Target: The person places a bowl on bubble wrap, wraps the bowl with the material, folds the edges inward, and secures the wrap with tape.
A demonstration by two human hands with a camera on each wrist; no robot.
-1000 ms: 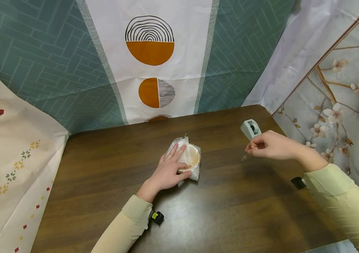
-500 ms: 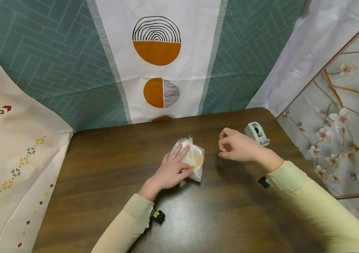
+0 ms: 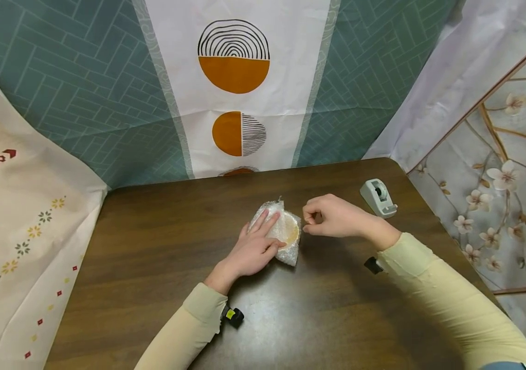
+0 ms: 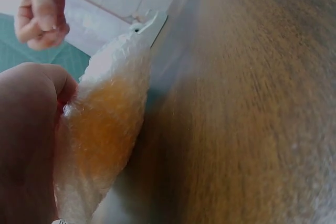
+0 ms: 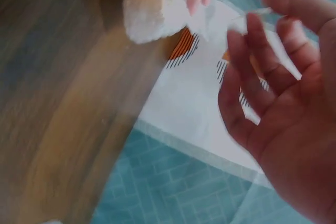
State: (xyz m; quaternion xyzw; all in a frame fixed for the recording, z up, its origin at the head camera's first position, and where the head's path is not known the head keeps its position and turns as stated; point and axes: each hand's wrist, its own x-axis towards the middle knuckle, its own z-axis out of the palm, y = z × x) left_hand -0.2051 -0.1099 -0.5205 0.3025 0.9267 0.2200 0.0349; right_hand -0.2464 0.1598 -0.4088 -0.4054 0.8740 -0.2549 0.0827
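Note:
A bubble-wrapped package point(image 3: 289, 254) lies on the table, with a round, pale-rimmed yellow-orange thing point(image 3: 293, 232) showing through the wrap. My left hand point(image 3: 250, 251) rests on it, fingers spread and nearly straight, pressing the wrap down. Just right of the package, my right hand point(image 3: 337, 216) is held above the table. Between its thumb and index fingertip it pinches a small strip of clear tape point(image 5: 261, 12), faintly seen in the right wrist view. The left wrist view has the package point(image 4: 105, 129) edge-on, its orange content blurred.
A pale tape dispenser point(image 3: 377, 198) stands toward the back right of the brown wooden table point(image 3: 161, 246). Patterned cloths hang behind the table point(image 3: 244, 51) and along its left point(image 3: 26, 205) and right sides point(image 3: 489, 195).
My right hand has moved left from beside the tape dispenser to the package's right edge, carrying the tape strip. The left hand has stayed on the package. The head view has shifted slightly.

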